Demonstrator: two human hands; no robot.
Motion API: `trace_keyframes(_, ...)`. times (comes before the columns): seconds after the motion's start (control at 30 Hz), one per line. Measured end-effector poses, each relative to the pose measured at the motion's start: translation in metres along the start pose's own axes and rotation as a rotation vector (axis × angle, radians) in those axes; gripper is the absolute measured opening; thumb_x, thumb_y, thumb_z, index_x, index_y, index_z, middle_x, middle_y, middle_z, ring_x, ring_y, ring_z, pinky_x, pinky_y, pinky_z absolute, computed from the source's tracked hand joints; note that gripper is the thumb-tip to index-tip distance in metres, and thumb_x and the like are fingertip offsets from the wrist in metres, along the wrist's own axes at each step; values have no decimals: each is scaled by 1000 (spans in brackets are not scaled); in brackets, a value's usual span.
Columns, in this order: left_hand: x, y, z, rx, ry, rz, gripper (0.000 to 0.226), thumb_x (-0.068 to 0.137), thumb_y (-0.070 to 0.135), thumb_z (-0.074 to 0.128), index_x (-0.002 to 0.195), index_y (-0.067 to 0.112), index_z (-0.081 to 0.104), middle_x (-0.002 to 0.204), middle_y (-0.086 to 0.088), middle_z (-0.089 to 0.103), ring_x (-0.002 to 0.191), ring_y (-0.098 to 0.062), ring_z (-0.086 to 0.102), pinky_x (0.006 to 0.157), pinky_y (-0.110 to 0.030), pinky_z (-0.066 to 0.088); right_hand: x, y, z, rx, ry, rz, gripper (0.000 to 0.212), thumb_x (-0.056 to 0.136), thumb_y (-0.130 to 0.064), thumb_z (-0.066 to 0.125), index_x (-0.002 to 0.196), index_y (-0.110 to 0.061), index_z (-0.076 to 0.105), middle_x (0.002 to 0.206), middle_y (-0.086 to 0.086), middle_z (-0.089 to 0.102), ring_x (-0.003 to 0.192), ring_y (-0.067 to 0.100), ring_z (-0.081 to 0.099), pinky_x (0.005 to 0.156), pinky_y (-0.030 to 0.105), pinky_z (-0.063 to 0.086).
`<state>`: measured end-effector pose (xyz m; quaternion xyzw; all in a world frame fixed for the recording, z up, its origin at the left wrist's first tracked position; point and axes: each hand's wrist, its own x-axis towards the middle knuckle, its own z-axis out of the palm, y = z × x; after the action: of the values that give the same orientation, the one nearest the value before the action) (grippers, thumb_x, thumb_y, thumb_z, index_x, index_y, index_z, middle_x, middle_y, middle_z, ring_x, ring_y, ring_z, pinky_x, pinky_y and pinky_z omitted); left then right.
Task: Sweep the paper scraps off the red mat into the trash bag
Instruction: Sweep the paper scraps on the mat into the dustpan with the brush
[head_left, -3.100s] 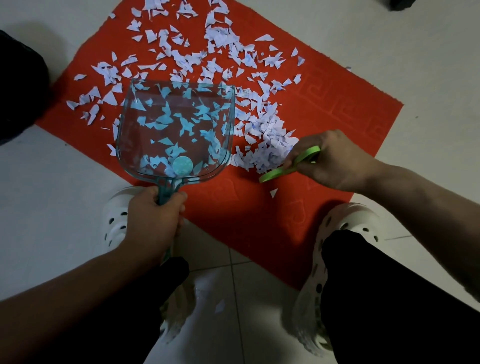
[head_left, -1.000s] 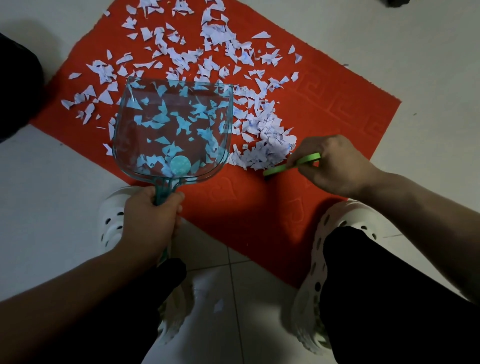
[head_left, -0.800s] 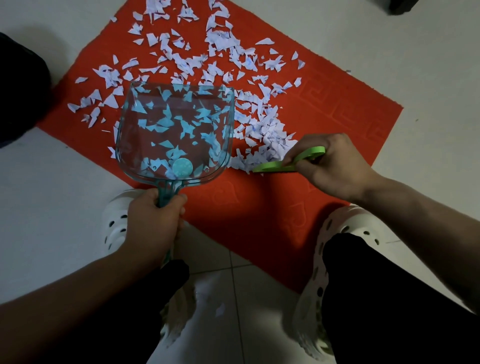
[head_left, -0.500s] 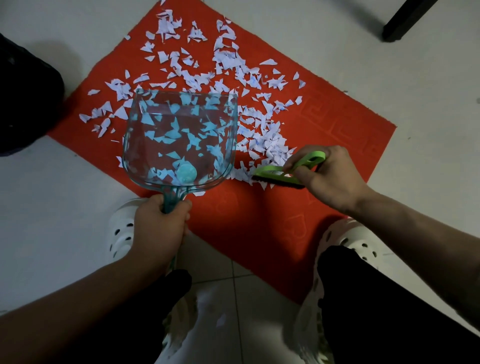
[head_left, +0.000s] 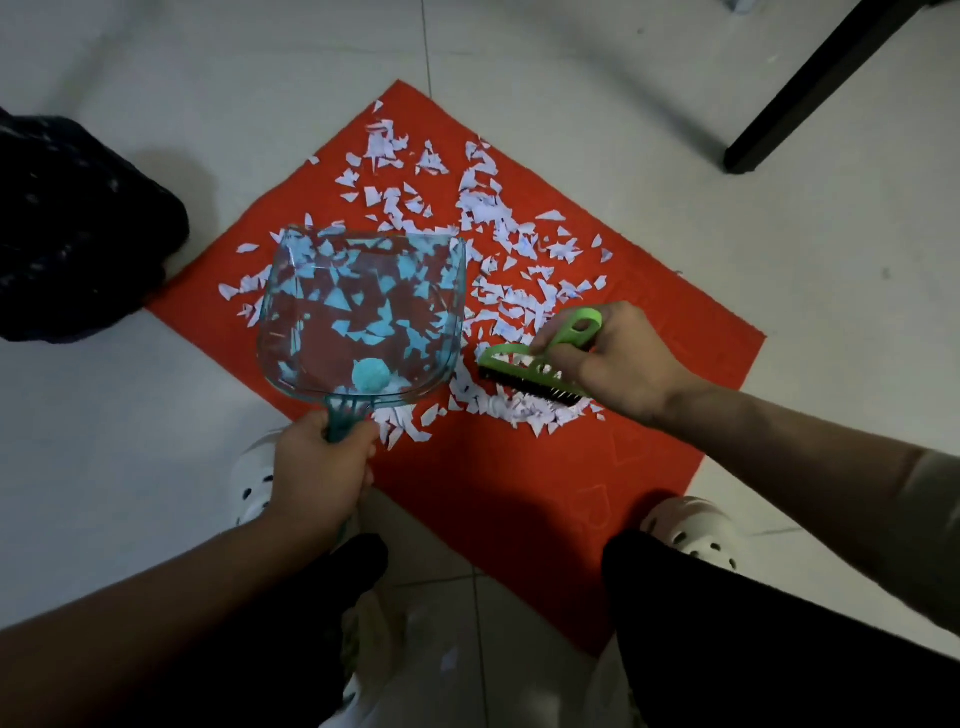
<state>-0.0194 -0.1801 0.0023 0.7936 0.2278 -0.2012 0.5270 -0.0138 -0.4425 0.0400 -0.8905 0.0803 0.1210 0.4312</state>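
Note:
A red mat (head_left: 524, 478) lies on the pale tiled floor, strewn with white paper scraps (head_left: 498, 218) over its far and middle parts. My left hand (head_left: 322, 467) grips the handle of a clear teal dustpan (head_left: 358, 317) held over the mat's left side; scraps show through it. My right hand (head_left: 618, 364) holds a green hand brush (head_left: 530, 369) with dark bristles, set down just right of the dustpan. A heap of scraps (head_left: 519, 410) lies against the bristles' near side. A black trash bag (head_left: 67, 228) sits at the left, touching the mat's left corner.
A dark furniture leg (head_left: 810, 88) slants down to the floor at the top right. My white clogs (head_left: 696, 530) and dark trouser legs are at the mat's near edge. One scrap (head_left: 448, 661) lies on the tiles between my feet.
My right hand has dragged the brush toward me and turned it bristles-down, pulling scraps into a heap near the dustpan's back. The view has pulled back, showing the whole mat and the furniture leg.

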Motion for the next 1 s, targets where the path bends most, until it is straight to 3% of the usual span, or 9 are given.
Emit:
trace_keyframes(0.07, -1, 11, -12, -8, -24, 3, 19, 89, 11, 61, 77, -2, 54, 54, -12, 49, 30, -9, 43, 33, -21, 36, 1, -19, -10, -25, -24, -4, 18, 88, -3, 57, 87, -13, 72, 78, 0, 70, 68, 19, 65, 57, 33, 51)
trace_keyframes(0.17, -1, 29, -30, 22, -65, 9, 20, 88, 10, 61, 73, 0, 54, 54, -10, 50, 30, -8, 43, 31, -17, 34, 4, -52, -23, -89, -61, -8, 18, 89, -5, 54, 92, -12, 71, 78, 5, 71, 64, 17, 70, 60, 30, 56)
trace_keyframes(0.3, -5, 46, -52, 3, -133, 4, 21, 88, 13, 62, 71, 4, 55, 55, -8, 51, 42, -16, 46, 39, -24, 38, 6, -102, -36, -298, -83, -28, 13, 92, -12, 58, 98, -11, 70, 79, -3, 71, 62, 5, 68, 58, 15, 53)
trace_keyframes(0.5, -28, 74, -81, -53, -245, 12, 15, 89, 9, 62, 75, 6, 57, 58, -6, 51, 44, -15, 45, 39, -23, 38, -10, -165, -51, -493, -133, -26, 17, 94, -22, 57, 97, -10, 69, 82, 5, 72, 68, 12, 70, 70, 36, 60)
trace_keyframes(0.6, -30, 79, -86, -30, -227, 53, 13, 88, 10, 62, 76, 5, 58, 59, -7, 52, 44, -16, 47, 40, -25, 39, -11, -178, -54, -527, -142, -70, 15, 94, -21, 57, 95, -10, 68, 83, 5, 72, 69, 13, 70, 72, 40, 59)
trace_keyframes(0.77, -23, 76, -68, -22, -182, 11, 15, 90, 13, 62, 77, 7, 58, 60, -6, 51, 46, -15, 46, 39, -24, 39, -3, -138, -56, -410, -24, -40, 14, 95, -16, 54, 101, -14, 66, 84, 2, 70, 64, 14, 70, 65, 30, 59)
trace_keyframes(0.9, -7, 75, -44, 10, -144, -2, 16, 90, 13, 61, 76, 8, 55, 60, -6, 50, 43, -13, 45, 36, -22, 37, 24, -76, -62, -322, 131, 82, 18, 95, -15, 48, 99, -18, 65, 84, 3, 68, 74, 23, 70, 72, 36, 57)
trace_keyframes(1.0, 9, 74, -22, 31, -112, 4, 15, 90, 14, 60, 78, 6, 55, 62, -7, 52, 44, -14, 46, 37, -24, 39, 45, -28, -64, -243, 286, 186, 19, 96, -19, 45, 101, -15, 63, 80, 11, 68, 74, 27, 67, 69, 36, 55)
